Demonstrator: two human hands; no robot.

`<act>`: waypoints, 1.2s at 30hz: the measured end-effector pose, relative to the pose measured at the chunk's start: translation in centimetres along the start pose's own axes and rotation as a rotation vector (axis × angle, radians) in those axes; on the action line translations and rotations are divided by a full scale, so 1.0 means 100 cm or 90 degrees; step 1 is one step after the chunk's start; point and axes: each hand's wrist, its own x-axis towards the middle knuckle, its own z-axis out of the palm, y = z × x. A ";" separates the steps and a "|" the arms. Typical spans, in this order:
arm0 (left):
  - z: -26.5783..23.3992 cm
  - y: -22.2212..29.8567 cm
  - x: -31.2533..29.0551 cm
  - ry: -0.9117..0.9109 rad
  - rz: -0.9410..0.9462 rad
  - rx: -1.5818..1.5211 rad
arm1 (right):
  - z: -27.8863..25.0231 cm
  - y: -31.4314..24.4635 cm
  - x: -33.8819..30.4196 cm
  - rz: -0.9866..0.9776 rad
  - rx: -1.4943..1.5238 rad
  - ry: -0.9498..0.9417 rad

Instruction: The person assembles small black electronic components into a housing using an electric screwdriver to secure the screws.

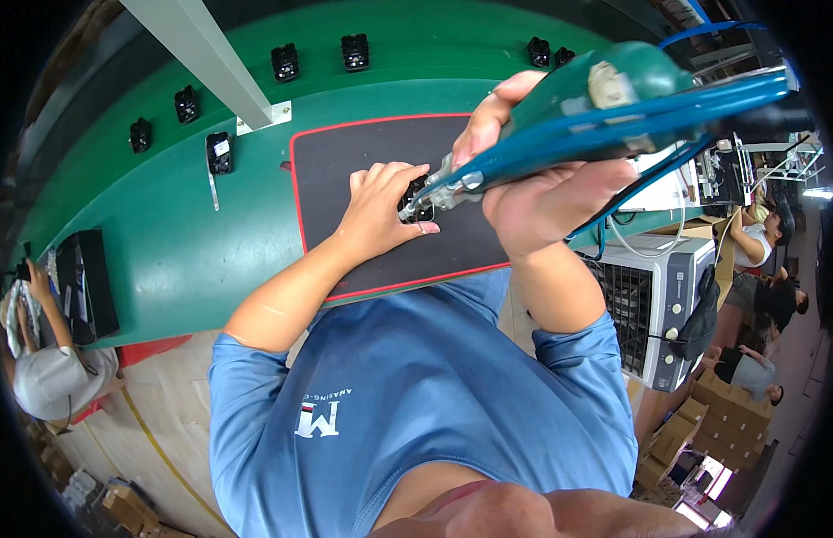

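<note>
In my right hand (546, 206) is a green power screwdriver (560, 94) with a metal nose, the fingers and thumb wrapped round its body. Its tip reaches down to a small black part (422, 193) lying on a dark mat (345, 166) with a red edge. My left hand (376, 208) rests on the mat and grips that part between thumb and fingers. The tool and my fingers hide much of the part, so its details cannot be made out.
A blue hose (676, 108) runs from the screwdriver to the upper right. Several black parts stand along the green belt (246, 63); another black part (219, 152) lies left of the mat. A grey post (201, 54) rises behind. An air cooler (654, 305) stands right. A co-worker (58, 377) sits left.
</note>
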 end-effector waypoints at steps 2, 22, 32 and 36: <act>0.000 0.000 0.000 -0.003 0.001 0.007 | 0.002 -0.013 0.009 -0.013 -0.028 -0.005; 0.005 -0.004 0.000 0.028 0.001 -0.028 | 0.006 0.022 -0.010 0.002 -0.161 0.003; 0.006 -0.005 -0.001 0.026 0.000 -0.019 | 0.003 0.024 -0.011 0.019 -0.137 -0.011; 0.006 -0.005 -0.001 0.038 0.010 -0.019 | 0.004 0.025 -0.011 0.018 -0.132 -0.014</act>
